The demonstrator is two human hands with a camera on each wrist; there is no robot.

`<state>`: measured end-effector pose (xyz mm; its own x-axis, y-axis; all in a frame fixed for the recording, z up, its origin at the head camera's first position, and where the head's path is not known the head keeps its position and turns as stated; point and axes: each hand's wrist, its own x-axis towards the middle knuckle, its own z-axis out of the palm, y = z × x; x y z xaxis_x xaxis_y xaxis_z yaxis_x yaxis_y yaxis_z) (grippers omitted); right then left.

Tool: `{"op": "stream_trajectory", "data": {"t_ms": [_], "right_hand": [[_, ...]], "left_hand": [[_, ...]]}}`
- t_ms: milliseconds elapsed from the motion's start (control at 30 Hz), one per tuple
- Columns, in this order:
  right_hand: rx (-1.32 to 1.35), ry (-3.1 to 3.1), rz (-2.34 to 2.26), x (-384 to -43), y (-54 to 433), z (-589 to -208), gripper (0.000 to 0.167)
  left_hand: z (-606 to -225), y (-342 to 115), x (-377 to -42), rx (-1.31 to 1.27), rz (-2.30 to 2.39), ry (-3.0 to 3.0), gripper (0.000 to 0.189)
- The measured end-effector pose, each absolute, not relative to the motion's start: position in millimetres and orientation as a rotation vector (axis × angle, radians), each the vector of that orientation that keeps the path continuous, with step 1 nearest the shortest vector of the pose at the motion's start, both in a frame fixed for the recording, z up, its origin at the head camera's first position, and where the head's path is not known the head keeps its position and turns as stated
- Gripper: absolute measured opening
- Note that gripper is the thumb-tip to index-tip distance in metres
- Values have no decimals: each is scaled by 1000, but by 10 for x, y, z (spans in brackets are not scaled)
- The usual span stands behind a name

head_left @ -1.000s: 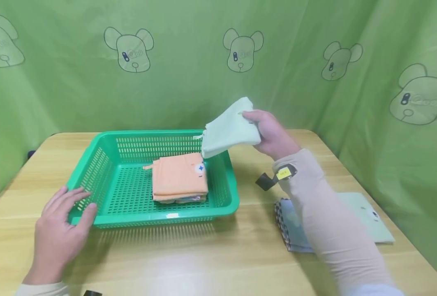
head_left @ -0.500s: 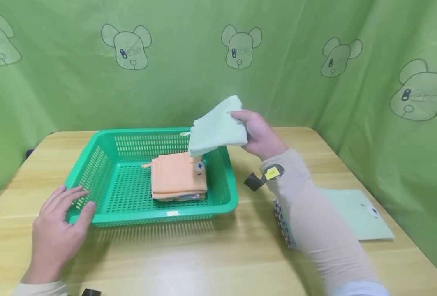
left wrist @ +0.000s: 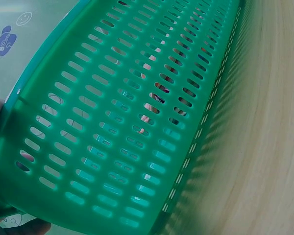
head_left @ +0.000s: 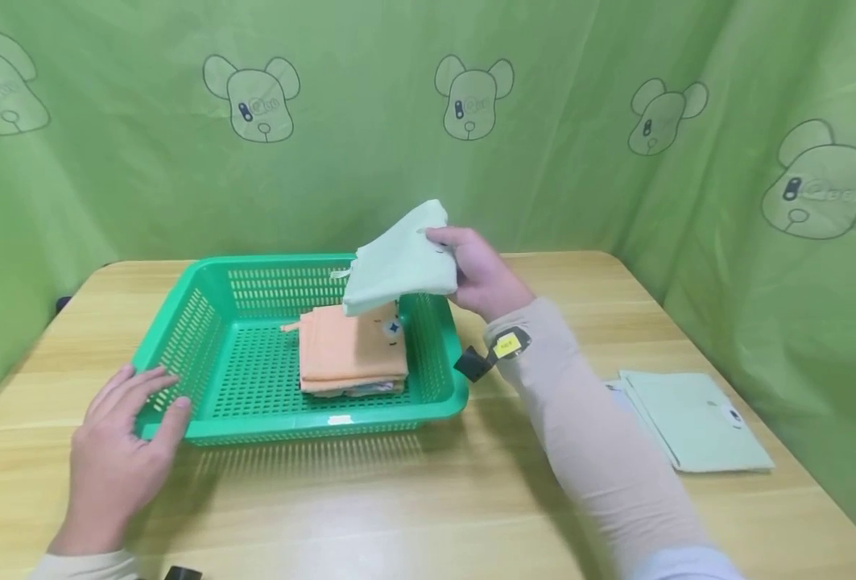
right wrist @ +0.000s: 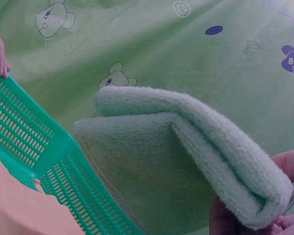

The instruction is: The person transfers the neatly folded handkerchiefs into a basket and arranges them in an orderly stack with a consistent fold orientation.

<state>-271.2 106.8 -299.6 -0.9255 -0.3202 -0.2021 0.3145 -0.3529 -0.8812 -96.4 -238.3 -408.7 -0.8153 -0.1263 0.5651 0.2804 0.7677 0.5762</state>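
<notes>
My right hand (head_left: 487,274) pinches a folded pale mint-green towel (head_left: 399,262) by its right edge, thumb on top. The towel tilts down to the left over the right part of a green plastic basket (head_left: 304,423). Its folded terry layers (right wrist: 152,161) fill the middle of the right wrist view. Under it, inside the basket, lies a folded orange towel (head_left: 348,354) with a small face print, on top of other folded cloth. My left hand (head_left: 119,451) rests at the basket's front left corner, fingers spread loosely over the rim; the left wrist view shows mostly the basket's slotted wall (left wrist: 103,117).
Another folded mint-green towel (head_left: 703,423) with a face print lies at the table's right, beside a bluish cloth (head_left: 619,396) partly hidden by my right sleeve. The wooden table (head_left: 341,515) is backed by a green curtain (head_left: 370,177) printed with bear heads.
My right hand has carried the mint-green towel leftward, from the basket's right edge to above the orange towel. More of the towel on the table's right shows. My left hand has stayed at the corner.
</notes>
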Motion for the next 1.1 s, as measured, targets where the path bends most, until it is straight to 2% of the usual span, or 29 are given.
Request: {"op": "stream_trajectory", "data": {"t_ms": [733, 1100], "right_hand": [[121, 1321, -2310, -2753, 603, -3383, 42], [51, 1489, -2177, -2751, 548, -3428, 41]], "left_hand": [[-4097, -2403, -959, -83, -912, -2392, 32], [-4103, -2397, -976, -99, -922, -2362, 30]]}}
